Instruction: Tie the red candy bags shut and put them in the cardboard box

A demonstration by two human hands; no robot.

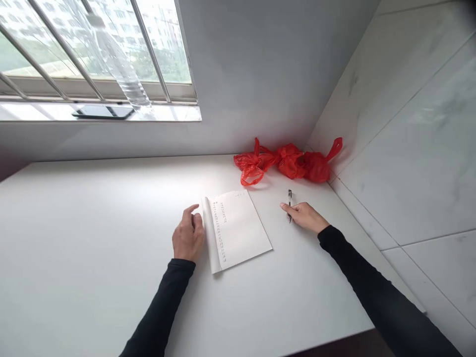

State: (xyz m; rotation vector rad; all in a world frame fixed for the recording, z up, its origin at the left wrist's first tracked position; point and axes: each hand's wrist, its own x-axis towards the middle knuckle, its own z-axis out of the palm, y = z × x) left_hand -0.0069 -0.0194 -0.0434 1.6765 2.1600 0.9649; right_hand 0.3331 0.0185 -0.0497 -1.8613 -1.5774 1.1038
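An open notebook (243, 225) lies on the white table, its turned-back pages rolled along the left side. Small handwritten marks run in columns down the left part of its page. Close by that rolled edge rests my left hand (188, 237), index finger and thumb apart, the other fingers curled, with nothing visible in it. To the right of the notebook, my right hand (303, 214) holds a pen (290, 196) between thumb and fingers. The pen is dark-capped with a clear barrel, and its lower tip points toward the table's front.
Knotted red plastic bags (290, 161) sit against the wall at the back right. A clear water bottle (122, 69) and a dark phone (102, 112) are on the window sill (178, 114). Marble-look tiles (420, 148) cover the right wall. The white table (92, 238) extends leftward.
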